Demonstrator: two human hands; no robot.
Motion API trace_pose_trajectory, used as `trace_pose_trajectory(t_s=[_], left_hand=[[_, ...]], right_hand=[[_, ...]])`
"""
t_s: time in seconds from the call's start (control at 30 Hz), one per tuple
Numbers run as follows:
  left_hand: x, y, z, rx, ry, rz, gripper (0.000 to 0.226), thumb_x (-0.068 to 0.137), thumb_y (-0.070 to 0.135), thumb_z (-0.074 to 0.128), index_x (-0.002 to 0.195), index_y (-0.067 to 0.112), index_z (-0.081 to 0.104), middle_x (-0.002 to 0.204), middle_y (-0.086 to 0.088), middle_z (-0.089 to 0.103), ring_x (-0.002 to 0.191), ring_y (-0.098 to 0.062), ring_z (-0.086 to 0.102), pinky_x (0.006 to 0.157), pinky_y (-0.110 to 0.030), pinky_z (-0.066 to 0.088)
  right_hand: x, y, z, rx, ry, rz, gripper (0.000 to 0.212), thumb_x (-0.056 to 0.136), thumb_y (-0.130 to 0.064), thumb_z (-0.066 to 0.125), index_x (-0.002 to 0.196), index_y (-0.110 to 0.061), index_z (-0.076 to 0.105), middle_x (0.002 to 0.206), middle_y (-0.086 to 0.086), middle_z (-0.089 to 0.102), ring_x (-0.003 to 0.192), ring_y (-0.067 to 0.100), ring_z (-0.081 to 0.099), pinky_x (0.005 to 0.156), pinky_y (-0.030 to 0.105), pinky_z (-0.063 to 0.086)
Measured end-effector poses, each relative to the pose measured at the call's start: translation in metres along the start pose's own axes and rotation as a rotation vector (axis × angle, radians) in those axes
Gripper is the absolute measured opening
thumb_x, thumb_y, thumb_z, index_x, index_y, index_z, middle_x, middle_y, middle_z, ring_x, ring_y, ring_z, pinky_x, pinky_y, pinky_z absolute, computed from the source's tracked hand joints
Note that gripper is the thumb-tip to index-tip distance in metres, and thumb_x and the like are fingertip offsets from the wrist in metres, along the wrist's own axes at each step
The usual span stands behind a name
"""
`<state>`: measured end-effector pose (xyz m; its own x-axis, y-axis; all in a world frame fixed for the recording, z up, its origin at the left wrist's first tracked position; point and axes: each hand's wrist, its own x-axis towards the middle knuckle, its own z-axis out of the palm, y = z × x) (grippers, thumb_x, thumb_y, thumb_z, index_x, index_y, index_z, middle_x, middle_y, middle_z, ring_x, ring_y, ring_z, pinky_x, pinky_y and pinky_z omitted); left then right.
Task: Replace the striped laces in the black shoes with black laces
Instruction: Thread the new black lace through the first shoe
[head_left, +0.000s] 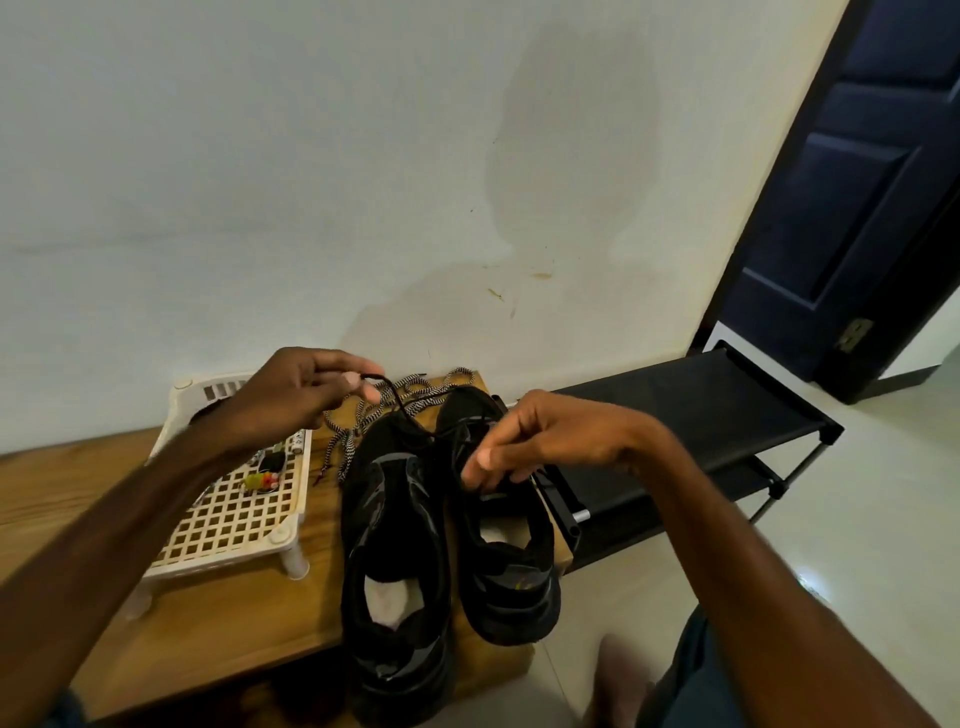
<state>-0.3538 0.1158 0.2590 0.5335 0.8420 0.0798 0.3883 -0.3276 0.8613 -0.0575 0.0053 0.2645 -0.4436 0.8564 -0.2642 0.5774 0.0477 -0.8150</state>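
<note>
Now the left hand (306, 387) pinches the black lace (397, 404) by its tip, and it slants down-right to the black shoe (511, 561) at the table's (234, 613) right edge, where the nearer right hand (550, 439) grips its upper with curled fingers.

Black shoes (447, 519) with white insoles, black-and-white striped laces (384, 410), black lace (402, 408), cream lattice rack (234, 499), brown wood-grain table (218, 623), black shelf (691, 405), navy door (857, 182)
</note>
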Motion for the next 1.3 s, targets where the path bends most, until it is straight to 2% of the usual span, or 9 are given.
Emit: trace_pose_trajectory(t_s=[0.07,0.17,0.37,0.5,0.6,0.8,0.97,1.13,1.3], left_hand=[[0.0,0.008,0.013,0.036,0.001,0.132,0.018,0.102,0.02,0.058,0.11,0.021,0.074,0.09,0.003,0.079,0.053,-0.02,0.052,0.057,-0.021,0.046],[-0.002,0.019,0.037,0.058,-0.042,0.261,0.017,0.097,0.03,0.067,0.092,0.02,0.079,0.077,0.004,0.078,0.06,0.0,0.067,0.068,-0.011,0.052],[0.012,0.024,0.066,0.132,0.0,0.264,0.017,0.097,0.031,0.068,0.088,0.025,0.08,0.076,0.01,0.076,0.072,-0.008,0.073,0.067,-0.016,0.054],[0.023,0.02,0.057,0.065,-0.023,0.162,0.015,0.098,0.02,0.065,0.109,0.02,0.077,0.085,0.011,0.078,0.086,-0.005,0.074,0.076,-0.014,0.056],[0.026,0.015,0.048,0.022,0.026,0.121,0.012,0.095,0.018,0.07,0.104,0.018,0.078,0.084,0.009,0.079,0.072,-0.001,0.072,0.064,-0.012,0.052],[0.029,0.017,0.053,-0.482,0.269,-0.022,0.027,0.085,0.013,0.081,0.109,0.005,0.072,0.092,-0.009,0.079,0.086,-0.022,0.078,0.073,-0.024,0.062],[0.033,0.018,0.056,-0.914,0.181,-0.229,0.045,0.075,0.019,0.085,0.113,-0.001,0.071,0.104,-0.016,0.077,0.093,-0.022,0.077,0.069,-0.021,0.061],[0.033,0.012,0.068,-0.511,0.116,-0.167,0.028,0.076,0.035,0.086,0.09,0.011,0.081,0.089,-0.009,0.079,0.067,-0.01,0.067,0.061,-0.019,0.056],[0.031,0.009,0.094,-0.095,0.087,-0.006,0.011,0.092,0.022,0.074,0.099,0.017,0.081,0.079,-0.001,0.077,0.062,-0.009,0.069,0.061,-0.017,0.055]], right_hand=[[0.005,0.001,0.003,-0.02,0.182,0.032,0.023,0.101,-0.021,0.064,0.11,-0.003,0.076,0.102,0.002,0.079,0.094,0.012,0.076,0.088,0.036,0.061],[0.013,0.003,0.003,-0.089,0.563,-0.08,0.016,0.094,-0.022,0.074,0.098,-0.008,0.079,0.087,-0.004,0.079,0.08,0.006,0.073,0.077,0.027,0.058],[0.026,-0.001,0.005,0.168,0.308,-0.118,0.023,0.101,-0.017,0.063,0.121,-0.011,0.072,0.102,0.003,0.079,0.094,0.015,0.075,0.083,0.027,0.06],[0.023,0.007,-0.003,0.133,0.433,-0.042,0.013,0.099,-0.01,0.065,0.106,-0.008,0.077,0.092,0.008,0.079,0.076,0.012,0.072,0.073,0.024,0.06],[0.02,0.01,-0.009,0.159,0.544,-0.008,0.015,0.1,-0.014,0.063,0.106,-0.008,0.076,0.086,0.005,0.079,0.074,0.012,0.073,0.064,0.019,0.057],[0.019,0.003,0.001,0.181,0.289,-0.025,0.02,0.1,-0.011,0.063,0.116,-0.003,0.073,0.098,0.01,0.079,0.085,0.02,0.074,0.074,0.026,0.061],[0.027,-0.005,0.016,0.193,0.136,-0.091,0.022,0.103,-0.013,0.059,0.119,-0.003,0.071,0.108,0.012,0.077,0.097,0.025,0.076,0.074,0.027,0.062],[0.019,0.016,-0.004,-0.169,0.65,0.136,0.007,0.096,-0.015,0.071,0.093,-0.013,0.077,0.079,0.003,0.077,0.067,0.01,0.074,0.068,0.029,0.063],[0.039,0.02,0.013,-0.255,0.554,0.336,0.022,0.091,-0.032,0.078,0.089,-0.01,0.079,0.077,0.003,0.074,0.069,0.015,0.072,0.076,0.032,0.063]])
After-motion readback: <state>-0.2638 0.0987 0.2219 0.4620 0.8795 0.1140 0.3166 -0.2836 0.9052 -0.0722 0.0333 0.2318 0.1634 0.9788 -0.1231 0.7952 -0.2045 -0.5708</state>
